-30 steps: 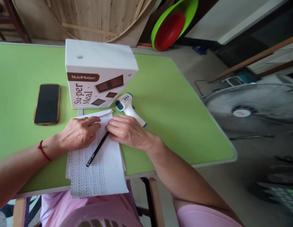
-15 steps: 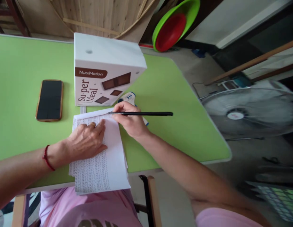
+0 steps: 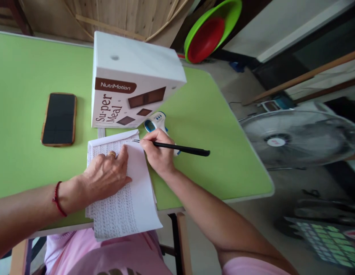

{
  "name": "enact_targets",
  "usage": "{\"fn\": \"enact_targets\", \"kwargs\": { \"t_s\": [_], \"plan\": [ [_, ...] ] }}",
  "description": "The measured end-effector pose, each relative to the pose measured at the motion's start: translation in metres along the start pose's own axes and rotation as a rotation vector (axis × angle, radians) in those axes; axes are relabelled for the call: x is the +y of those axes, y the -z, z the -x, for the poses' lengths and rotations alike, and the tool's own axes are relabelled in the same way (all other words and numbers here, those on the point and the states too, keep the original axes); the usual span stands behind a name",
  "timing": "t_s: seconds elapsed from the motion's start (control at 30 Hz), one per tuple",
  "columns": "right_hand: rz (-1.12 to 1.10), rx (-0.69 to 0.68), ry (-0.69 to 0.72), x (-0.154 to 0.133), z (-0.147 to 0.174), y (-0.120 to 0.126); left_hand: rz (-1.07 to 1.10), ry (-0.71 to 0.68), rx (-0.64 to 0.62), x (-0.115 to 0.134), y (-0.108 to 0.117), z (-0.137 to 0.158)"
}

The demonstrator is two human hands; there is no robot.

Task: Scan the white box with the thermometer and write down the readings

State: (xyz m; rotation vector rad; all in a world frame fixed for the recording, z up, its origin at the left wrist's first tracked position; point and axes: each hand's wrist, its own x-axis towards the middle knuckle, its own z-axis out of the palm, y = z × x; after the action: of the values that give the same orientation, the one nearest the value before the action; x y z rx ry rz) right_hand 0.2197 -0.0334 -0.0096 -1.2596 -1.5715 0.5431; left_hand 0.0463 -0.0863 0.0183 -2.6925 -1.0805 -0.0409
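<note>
Several sheets of paper (image 3: 143,198), covered in handwriting over much of the top sheet, lie at the table's near edge and hang past it. Their far edge is folded or curled over. My left hand (image 3: 108,172) rests on the top sheet with its fingers extended, a ring on one finger. Pinched in my right hand (image 3: 158,152) is a black pen (image 3: 191,149), its tip at or just above the paper near the upper right. A white and blue handheld thermometer (image 3: 157,121) lies just beyond my right hand, which partly hides it.
A white NutriMotion box (image 3: 137,82) stands behind the papers on the green table (image 3: 217,152). A phone (image 3: 59,119) lies to the left. Beyond the right edge stands a fan (image 3: 297,139); green and red basins (image 3: 208,36) are at the back.
My right hand has moved slightly down and the pen has tilted, its back end lower. More of the thermometer shows. My left hand stays on the paper; the camera view has shifted a little.
</note>
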Motion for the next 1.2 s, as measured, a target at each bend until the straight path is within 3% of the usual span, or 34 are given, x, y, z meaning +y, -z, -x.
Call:
{"fn": "enact_targets", "kwargs": {
  "t_s": [0.27,1.2],
  "plan": [
    [0.064,-0.125,0.159,0.0059,0.0011,-0.0037,0.03,-0.005,-0.09,-0.0025,0.005,-0.0037],
    [0.115,-0.187,0.11,0.0031,-0.0005,-0.0039,0.045,-0.01,-0.119,-0.0035,0.0057,-0.0034]
  ]
}}
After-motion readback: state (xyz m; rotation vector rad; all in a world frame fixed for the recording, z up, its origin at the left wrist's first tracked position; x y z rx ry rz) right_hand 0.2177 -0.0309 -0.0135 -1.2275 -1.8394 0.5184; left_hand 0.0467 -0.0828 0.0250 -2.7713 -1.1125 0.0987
